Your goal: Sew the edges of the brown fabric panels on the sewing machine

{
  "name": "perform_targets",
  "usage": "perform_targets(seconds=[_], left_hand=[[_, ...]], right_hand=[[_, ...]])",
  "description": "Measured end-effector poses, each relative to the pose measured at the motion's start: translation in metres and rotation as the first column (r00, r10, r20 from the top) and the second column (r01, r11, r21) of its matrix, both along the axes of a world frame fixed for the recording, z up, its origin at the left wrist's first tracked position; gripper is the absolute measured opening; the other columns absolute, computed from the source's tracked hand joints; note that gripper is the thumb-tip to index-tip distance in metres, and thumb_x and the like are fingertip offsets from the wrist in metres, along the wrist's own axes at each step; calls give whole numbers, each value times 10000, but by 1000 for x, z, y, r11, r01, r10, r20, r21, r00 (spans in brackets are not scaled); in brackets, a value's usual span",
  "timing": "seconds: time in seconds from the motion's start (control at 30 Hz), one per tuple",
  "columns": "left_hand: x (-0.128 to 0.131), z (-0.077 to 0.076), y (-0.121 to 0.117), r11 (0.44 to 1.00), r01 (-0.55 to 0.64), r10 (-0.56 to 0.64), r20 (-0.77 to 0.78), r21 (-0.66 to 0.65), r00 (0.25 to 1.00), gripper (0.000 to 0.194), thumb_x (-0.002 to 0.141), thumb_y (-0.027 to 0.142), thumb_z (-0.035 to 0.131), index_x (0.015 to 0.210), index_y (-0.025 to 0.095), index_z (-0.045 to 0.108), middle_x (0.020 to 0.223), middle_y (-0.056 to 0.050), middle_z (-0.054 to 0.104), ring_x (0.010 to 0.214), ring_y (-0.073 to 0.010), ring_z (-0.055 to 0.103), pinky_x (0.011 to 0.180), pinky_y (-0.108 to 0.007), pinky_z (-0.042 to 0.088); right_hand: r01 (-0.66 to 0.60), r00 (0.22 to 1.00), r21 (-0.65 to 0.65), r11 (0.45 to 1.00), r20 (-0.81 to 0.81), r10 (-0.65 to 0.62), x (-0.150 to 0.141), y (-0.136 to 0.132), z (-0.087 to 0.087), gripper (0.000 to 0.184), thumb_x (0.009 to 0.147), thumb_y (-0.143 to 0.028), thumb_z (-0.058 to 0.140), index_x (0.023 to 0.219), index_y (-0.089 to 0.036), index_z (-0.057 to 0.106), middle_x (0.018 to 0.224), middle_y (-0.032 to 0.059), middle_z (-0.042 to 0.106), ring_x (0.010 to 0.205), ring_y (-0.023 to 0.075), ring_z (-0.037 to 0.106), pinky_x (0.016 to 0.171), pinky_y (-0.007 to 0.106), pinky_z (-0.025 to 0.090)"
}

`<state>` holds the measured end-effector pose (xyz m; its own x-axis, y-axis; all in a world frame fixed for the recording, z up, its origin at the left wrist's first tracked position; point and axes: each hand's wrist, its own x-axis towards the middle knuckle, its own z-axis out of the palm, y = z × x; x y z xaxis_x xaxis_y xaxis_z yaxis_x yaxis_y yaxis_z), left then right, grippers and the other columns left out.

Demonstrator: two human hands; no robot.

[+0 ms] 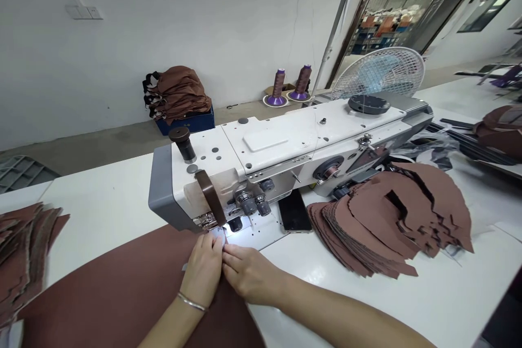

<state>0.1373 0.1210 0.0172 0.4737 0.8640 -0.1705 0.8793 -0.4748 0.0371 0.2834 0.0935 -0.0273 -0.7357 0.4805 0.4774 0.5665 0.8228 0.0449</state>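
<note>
Both hands meet just under the needle end of the sewing machine [285, 157], pressing on the brown sheet [114, 288] that spreads over the near left of the white table [408, 293]. The left hand [204, 269], with a thin bangle [191, 302] at the wrist, lies flat on the sheet with its fingers close together, their tips at the lit spot by the needle. The right hand [250, 274] rests beside it, touching it, fingers narrowed to a pinch at the sheet's edge; whether they grip it or only press it I cannot tell. A dark phone [294, 212] lies on the table just right of the needle plate. Right of that, a fanned pile of brown cut pieces [391, 217] spreads out. Another stack [24, 250] sits at the left edge. Far off, two thread cones [290, 84] stand by the wall, a fan [379, 73] behind the machine.
</note>
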Motion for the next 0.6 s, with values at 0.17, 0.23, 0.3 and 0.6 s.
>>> perform_targets(seconds=[0.17, 0.23, 0.3, 0.6], left_hand=[[-8, -9, 6, 995, 59, -63, 44, 78, 997, 339, 885, 63, 370, 1087, 147, 629, 952, -100, 591, 904, -233, 543, 826, -353, 443], [-17, -12, 11, 989, 81, -87, 37, 125, 996, 373, 885, 70, 369, 1114, 197, 634, 936, -94, 605, 860, -238, 557, 772, -363, 457], [-28, -17, 17, 980, 116, -124, 36, 163, 992, 429, 880, 55, 351, 1132, 249, 637, 970, -93, 624, 846, -235, 572, 747, -362, 471], [-64, -34, 40, 883, 382, -427, 125, 272, 896, 435, 902, 92, 285, 1149, 195, 628, 1091, -125, 660, 852, -200, 633, 773, -335, 531]], right_hand=[[9, 1000, -2, 1000, -20, -9, -1, 1, 2, 203, 918, -83, 407, 898, -52, 607, 880, 135, 647, 939, 211, 588, 999, 363, 438], [5, 1000, -15, 1000, -12, -6, 0, 0, 6, 202, 911, -74, 414, 850, -63, 606, 838, 118, 637, 874, 199, 591, 971, 348, 457], [-2, 1000, -25, 1000, 2, 2, 1, -1, 9, 213, 908, -68, 413, 818, -69, 606, 803, 103, 625, 810, 189, 589, 951, 345, 469], [26, 1000, 66, 997, -19, -25, 0, -6, 4, 249, 905, -62, 378, 963, -3, 613, 993, 208, 646, 1023, 253, 601, 1017, 413, 437]])
